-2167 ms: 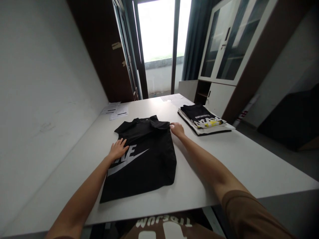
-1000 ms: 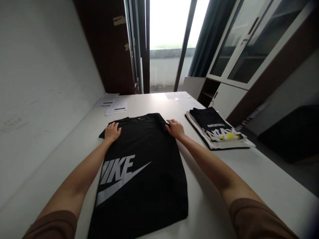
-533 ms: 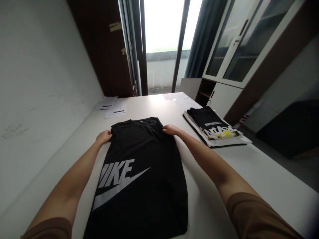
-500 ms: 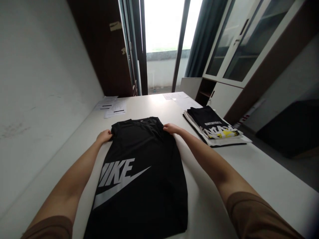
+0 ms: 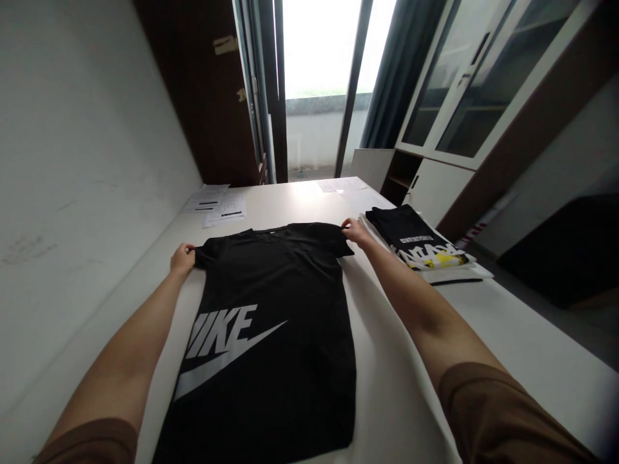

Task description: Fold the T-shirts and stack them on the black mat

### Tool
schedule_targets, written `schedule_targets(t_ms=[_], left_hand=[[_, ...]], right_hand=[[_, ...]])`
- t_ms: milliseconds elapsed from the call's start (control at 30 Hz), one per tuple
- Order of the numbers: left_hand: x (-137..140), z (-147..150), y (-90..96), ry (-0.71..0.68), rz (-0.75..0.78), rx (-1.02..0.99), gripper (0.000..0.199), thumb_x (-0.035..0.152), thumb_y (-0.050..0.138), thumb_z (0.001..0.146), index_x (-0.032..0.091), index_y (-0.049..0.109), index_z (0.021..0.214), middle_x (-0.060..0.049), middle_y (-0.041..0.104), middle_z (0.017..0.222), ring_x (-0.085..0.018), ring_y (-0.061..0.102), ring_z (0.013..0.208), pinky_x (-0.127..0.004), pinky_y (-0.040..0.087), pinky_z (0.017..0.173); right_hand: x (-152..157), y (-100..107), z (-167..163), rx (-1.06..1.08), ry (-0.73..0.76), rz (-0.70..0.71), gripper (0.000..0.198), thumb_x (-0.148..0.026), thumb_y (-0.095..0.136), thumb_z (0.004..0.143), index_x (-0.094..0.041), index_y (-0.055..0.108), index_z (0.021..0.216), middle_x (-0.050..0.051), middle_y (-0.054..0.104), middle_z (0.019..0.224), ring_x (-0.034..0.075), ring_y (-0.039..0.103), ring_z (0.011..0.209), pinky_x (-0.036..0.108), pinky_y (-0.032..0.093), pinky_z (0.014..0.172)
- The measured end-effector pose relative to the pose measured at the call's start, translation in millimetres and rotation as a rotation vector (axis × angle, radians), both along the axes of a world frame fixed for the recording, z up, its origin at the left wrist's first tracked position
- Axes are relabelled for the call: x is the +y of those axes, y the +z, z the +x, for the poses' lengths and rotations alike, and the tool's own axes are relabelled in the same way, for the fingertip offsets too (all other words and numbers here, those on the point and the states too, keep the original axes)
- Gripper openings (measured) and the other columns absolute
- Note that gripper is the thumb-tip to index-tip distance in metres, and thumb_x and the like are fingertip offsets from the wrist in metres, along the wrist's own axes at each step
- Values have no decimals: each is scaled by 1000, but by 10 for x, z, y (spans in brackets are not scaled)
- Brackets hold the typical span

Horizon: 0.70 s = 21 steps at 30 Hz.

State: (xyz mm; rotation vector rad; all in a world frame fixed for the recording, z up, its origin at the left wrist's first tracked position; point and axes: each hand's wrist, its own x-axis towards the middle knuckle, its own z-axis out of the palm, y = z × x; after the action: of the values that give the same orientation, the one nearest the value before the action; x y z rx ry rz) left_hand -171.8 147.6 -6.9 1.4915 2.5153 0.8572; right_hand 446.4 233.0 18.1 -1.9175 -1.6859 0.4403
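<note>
A black T-shirt (image 5: 285, 283) with a grey NIKE print and swoosh lies spread on the white table (image 5: 396, 361), its neckline toward the far end. My left hand (image 5: 182, 259) pinches the edge of its left sleeve. On the other side, my right hand (image 5: 355, 231) is closed on the tip of the right sleeve, which is drawn out sideways. The bottom of the shirt runs near the lower edge of the view.
A stack of folded clothes (image 5: 420, 241), black on top with white and yellow print, sits right of my right hand. Paper sheets (image 5: 225, 209) lie at the far left. A wall (image 5: 97, 161) borders the left side; glass-door cabinets (image 5: 464, 90) stand beyond the right.
Both hands have moved outward, the left to the left and the right to the right. The sleeves are now stretched out from the shirt's body, which lies wider at the shoulders.
</note>
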Motion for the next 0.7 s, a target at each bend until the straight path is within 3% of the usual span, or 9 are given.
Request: schedule_targets(t_ms=[100,233,367,433,500,567,633,700], left_hand=[[-82,-47,-44,20,-39,34,32,25,52,90,25,71,115,-6,73,116,-26,66,106,-37,52,92],[-137,-57,-97,54,-105,59,32,23,54,86,25,76,108,-8,73,115,-30,66,106,-42,52,93],[-127,91,-111,131,-86,145,39,29,57,85,18,72,119,-18,62,134,-41,54,125,-55,47,102],[-103,233,-106,53,-73,233,46,33,53,90,16,66,131,-21,52,146,-42,45,135,-58,42,108],[-72,380,-109,-140,-116,312,50,38,50,94,19,60,139,-17,49,151,-37,43,139,-52,38,114],[-45,476,-124,-312,-199,343,53,45,50,96,22,58,142,-12,51,152,-31,44,141,-44,36,117],[-37,496,-137,-341,-268,329,56,52,49,95,24,57,143,-11,50,154,-32,44,142,-45,35,117],[-50,476,-125,-291,-319,325,62,55,44,97,19,54,146,-18,44,158,-39,41,144,-58,34,114]], right_hand=[[26,-87,159,-190,33,127,26,-15,58,87,-18,73,108,12,68,105,24,64,96,33,48,87],[-38,-175,259,-269,40,186,29,-15,52,92,-17,73,112,14,64,113,27,62,102,35,46,93],[-202,-195,94,-309,-15,269,28,-23,52,95,-15,72,114,17,60,122,32,55,116,41,43,101],[-303,-193,-78,-335,34,317,29,-26,51,97,-16,72,116,17,61,124,34,52,121,43,40,104],[-405,-213,-262,-346,172,290,32,-30,51,99,-19,71,121,15,62,126,32,52,122,42,40,106],[-497,-269,-410,-359,345,177,36,-38,54,99,-24,68,129,13,62,131,30,55,121,39,43,105],[-572,-351,-485,-399,447,54,45,-47,59,96,-29,64,137,10,59,139,31,54,126,40,44,105],[-620,-432,-479,-449,440,-3,52,-52,61,95,-31,59,143,10,54,148,33,48,135,45,41,109]])
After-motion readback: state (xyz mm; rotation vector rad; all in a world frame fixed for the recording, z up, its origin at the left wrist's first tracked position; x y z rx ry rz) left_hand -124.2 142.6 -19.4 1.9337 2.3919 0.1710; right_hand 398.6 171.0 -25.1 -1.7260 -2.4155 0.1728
